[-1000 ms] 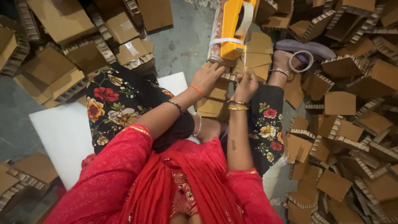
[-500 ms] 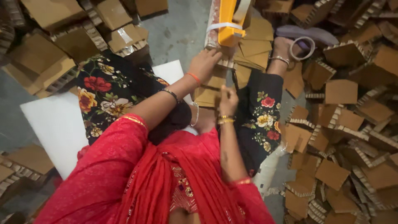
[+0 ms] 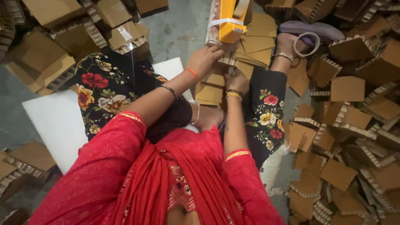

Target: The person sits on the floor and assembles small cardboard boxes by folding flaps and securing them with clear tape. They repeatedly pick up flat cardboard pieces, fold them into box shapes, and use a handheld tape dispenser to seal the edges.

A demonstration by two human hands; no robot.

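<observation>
From the head camera, the person sits on the floor with a stack of flat cardboard pieces [image 3: 212, 89] between the knees. The left hand [image 3: 207, 58] lies curled on a honeycomb cardboard strip [image 3: 228, 61] at the foot of the yellow tape dispenser [image 3: 231, 18], pressing it down. The right hand [image 3: 236, 79] pinches the same strip from below, fingers closed on its edge. It looks like the taping step: the piece is being lined up against the dispenser. The next move calls for a steady hold while tape is drawn across. A loose tape ring [image 3: 307, 44] lies near the foot.
</observation>
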